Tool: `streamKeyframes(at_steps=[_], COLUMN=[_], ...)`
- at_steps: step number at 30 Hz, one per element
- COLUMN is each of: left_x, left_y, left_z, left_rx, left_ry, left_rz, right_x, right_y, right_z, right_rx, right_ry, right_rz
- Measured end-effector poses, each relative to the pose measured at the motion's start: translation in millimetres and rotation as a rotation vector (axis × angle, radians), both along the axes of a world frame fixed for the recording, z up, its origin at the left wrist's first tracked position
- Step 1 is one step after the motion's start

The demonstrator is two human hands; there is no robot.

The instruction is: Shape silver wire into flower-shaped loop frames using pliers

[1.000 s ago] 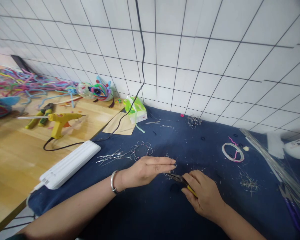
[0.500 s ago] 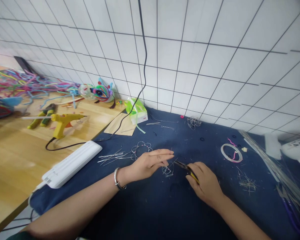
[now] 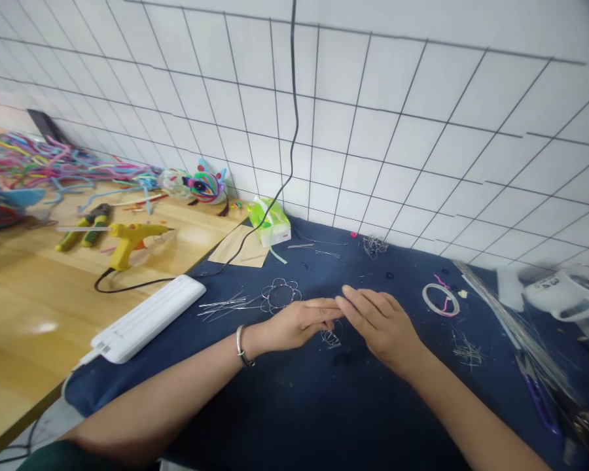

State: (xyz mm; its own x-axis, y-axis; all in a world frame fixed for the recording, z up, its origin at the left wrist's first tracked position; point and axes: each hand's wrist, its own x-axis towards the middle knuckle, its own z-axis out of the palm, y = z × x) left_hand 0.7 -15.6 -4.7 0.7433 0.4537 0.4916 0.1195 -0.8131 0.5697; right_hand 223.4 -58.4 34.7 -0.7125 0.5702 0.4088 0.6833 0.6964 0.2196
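My left hand [image 3: 297, 325], with a silver bangle at the wrist, is closed on a small looped wire piece [image 3: 331, 337] that hangs under its fingertips. Close on its right, my right hand [image 3: 387, 327] has its fingertips pressed together against the left fingertips; what they pinch is too small to see. No pliers show, and the right palm is hidden. Behind the left hand lies a flower-shaped wire ring [image 3: 281, 296], with straight wire pieces [image 3: 228, 304] beside it on the dark blue cloth [image 3: 285, 405].
Left are a white power strip [image 3: 147, 318], a yellow glue gun [image 3: 127, 245] and green-yellow pliers [image 3: 95, 226]. A tissue pack [image 3: 271, 222] stands behind. Right are a ring-shaped roll [image 3: 440, 299], wire scraps [image 3: 467, 353], long wires [image 3: 510, 320], purple-handled scissors [image 3: 540, 399] and a white mug [image 3: 562, 294].
My right hand has moved left and up to meet my left fingertips. The yellow-handled pliers seen in it before are out of sight. The whole view has shifted slightly.
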Motion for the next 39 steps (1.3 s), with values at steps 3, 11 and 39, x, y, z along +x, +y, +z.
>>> streamKeyframes(at_steps=[3, 11, 39], left_x=[-2, -6, -4], left_y=[1, 2, 10], left_z=[0.0, 2.3, -3.0], left_rx=[0.001, -0.005, -0.734], left_ry=[-0.008, 0.003, -0.021], left_rz=[0.017, 0.031, 0.003], right_x=[-17, -16, 0], right_y=[8, 15, 14], right_z=[17.7, 31.5, -22.2], right_rx=[0.002, 0.026, -0.129], right_ry=[-0.124, -0.232, 0.081], right_rz=[-0.013, -0.001, -0.228])
